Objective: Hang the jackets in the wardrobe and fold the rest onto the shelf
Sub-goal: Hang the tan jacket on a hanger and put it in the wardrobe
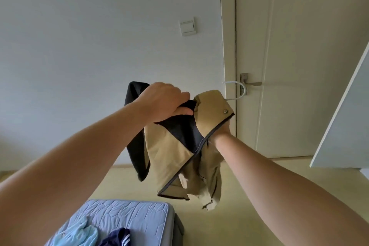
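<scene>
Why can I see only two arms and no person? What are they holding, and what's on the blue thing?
The camera sits on the person's head and looks forward and down, so you see only their arms. The left hand grips the dark top of a tan and dark jacket, held up in the air. The right hand is mostly hidden behind the jacket, so its grip can't be seen. A white curved piece pokes out there, perhaps a hanger's hook. The blue thing is a mattress; on it lie a light blue garment and a navy garment with white stripes.
</scene>
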